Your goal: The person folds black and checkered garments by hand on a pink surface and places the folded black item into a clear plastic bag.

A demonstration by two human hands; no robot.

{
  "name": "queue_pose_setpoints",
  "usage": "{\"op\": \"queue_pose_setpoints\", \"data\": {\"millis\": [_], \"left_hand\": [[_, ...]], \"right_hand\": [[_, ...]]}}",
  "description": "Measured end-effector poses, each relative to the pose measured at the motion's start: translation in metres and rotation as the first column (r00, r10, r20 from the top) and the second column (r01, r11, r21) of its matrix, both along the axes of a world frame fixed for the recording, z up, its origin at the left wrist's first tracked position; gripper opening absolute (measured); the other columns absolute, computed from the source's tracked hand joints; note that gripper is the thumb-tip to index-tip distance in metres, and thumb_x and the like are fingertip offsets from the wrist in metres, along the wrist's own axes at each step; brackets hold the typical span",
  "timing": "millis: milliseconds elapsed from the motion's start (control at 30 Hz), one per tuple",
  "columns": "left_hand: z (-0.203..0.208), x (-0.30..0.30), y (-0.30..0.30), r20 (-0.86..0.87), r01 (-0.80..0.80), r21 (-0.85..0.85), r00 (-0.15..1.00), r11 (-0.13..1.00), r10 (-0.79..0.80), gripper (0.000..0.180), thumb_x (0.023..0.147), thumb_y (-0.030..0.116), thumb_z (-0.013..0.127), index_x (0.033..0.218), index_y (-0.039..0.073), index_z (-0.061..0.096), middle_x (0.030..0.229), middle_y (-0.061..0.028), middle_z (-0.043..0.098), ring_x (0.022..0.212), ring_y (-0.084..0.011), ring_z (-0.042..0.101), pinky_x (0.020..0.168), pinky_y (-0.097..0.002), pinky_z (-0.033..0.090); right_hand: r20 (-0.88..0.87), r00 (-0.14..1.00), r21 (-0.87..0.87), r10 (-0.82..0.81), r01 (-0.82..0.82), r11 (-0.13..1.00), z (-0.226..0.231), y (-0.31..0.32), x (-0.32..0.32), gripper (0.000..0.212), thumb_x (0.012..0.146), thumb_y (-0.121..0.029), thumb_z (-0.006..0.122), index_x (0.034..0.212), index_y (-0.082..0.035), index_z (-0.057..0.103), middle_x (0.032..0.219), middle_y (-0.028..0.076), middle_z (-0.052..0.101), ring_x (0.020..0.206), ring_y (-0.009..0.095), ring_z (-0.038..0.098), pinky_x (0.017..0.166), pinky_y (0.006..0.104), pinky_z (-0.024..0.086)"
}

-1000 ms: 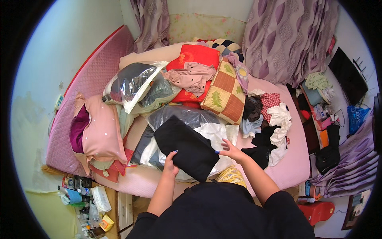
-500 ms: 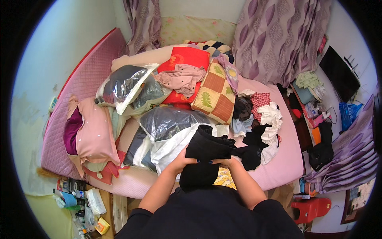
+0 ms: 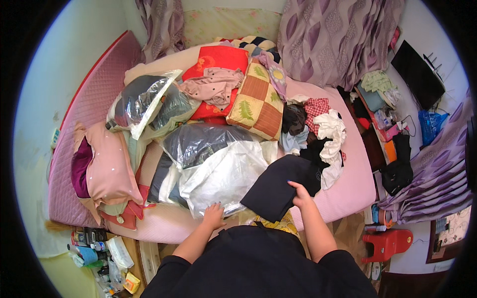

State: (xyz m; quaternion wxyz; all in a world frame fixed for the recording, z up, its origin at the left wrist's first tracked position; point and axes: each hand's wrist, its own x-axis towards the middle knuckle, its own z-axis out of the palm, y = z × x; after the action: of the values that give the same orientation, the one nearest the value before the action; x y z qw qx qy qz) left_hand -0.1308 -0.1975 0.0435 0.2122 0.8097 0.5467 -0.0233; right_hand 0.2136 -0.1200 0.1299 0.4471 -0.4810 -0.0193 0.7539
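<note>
Already folded, the black cloth [image 3: 271,186] is clamped in the right hand [image 3: 302,196]; the left hand [image 3: 214,216], well apart, lies loosely spread at the clear bag's [image 3: 213,174] near edge. Right of the right hand, the bed [image 3: 350,191] offers room to its edge. Beyond, rumpled clothes [image 3: 332,126] remain unfolded.

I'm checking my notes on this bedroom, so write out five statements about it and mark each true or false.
1. The right-hand grip is on the folded black cloth. True.
2. Both grips hold it. False: the left-hand grip is at the near edge of a clear plastic bag.
3. The red-and-white checked cloth lies on the bed. True.
4. The stool at lower right is blue. False: the stool is red.
5. The leaf-patterned cushion lies left of the checked cloth. True.
</note>
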Motion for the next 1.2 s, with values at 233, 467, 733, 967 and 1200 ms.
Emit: {"op": "queue_pose_setpoints", "data": {"millis": [233,467,733,967,1200], "left_hand": [[-0.052,-0.015,-0.031,-0.338,0.077,0.238,0.941,0.968,0.008,0.072,0.067,0.024,0.06,0.131,0.013,0.026,0.137,-0.0174,0.017,0.127,-0.0317,0.017,0.099,-0.0525,0.013],[-0.05,-0.019,-0.023,-0.267,-0.012,0.33,0.958,0.944,0.106,0.052,0.078,0.01,0.041,0.129,0.013,0.03,0.138,-0.0115,0.019,0.128,-0.0281,0.016,0.101,-0.0511,0.01],[-0.038,-0.009,-0.013,-0.075,-0.113,0.308,0.987,0.945,0.142,0.053,0.075,0.007,0.043,0.127,0.012,0.033,0.137,-0.013,0.021,0.126,-0.0292,0.02,0.1,-0.0514,0.012],[-0.028,0.01,0.015,0.096,-0.111,0.392,0.992,0.913,0.08,0.034,0.072,0.018,0.051,0.104,0.007,0.055,0.119,-0.0178,0.045,0.11,-0.0322,0.042,0.089,-0.0493,0.032],[0.042,0.0,0.08,0.405,-0.415,-0.119,0.809,0.902,0.426,0.033,0.076,0.031,0.046,0.075,0.001,0.061,0.072,-0.0192,0.058,0.069,-0.0367,0.055,0.063,-0.0389,0.044]], "right_hand": [[-0.017,1.0,-0.108,-0.025,0.023,0.994,-0.008,-0.039,0.041,0.036,0.073,-0.012,0.058,0.105,0.003,0.051,0.107,0.015,0.054,0.099,0.028,0.051,0.093,0.0384,0.036],[-0.053,0.996,-0.166,0.078,-0.086,0.982,-0.002,-0.052,0.027,0.035,0.072,-0.014,0.059,0.102,0.003,0.053,0.1,0.015,0.058,0.093,0.028,0.054,0.089,0.0387,0.04],[-0.057,0.983,-0.198,0.174,-0.182,0.963,0.008,-0.05,0.015,0.028,0.07,-0.02,0.06,0.089,0.001,0.059,0.084,0.013,0.062,0.076,0.026,0.059,0.073,0.0367,0.048],[-0.126,0.967,-0.383,0.221,-0.253,0.888,-0.003,-0.054,0.049,0.037,0.07,-0.02,0.059,0.101,0.001,0.055,0.095,0.014,0.059,0.088,0.027,0.056,0.082,0.038,0.044],[-0.382,0.915,-0.045,0.132,-0.161,0.986,0.074,-0.059,-0.014,0.03,0.072,-0.02,0.056,0.093,0.001,0.057,0.091,0.013,0.061,0.083,0.026,0.058,0.077,0.0351,0.047]]}}
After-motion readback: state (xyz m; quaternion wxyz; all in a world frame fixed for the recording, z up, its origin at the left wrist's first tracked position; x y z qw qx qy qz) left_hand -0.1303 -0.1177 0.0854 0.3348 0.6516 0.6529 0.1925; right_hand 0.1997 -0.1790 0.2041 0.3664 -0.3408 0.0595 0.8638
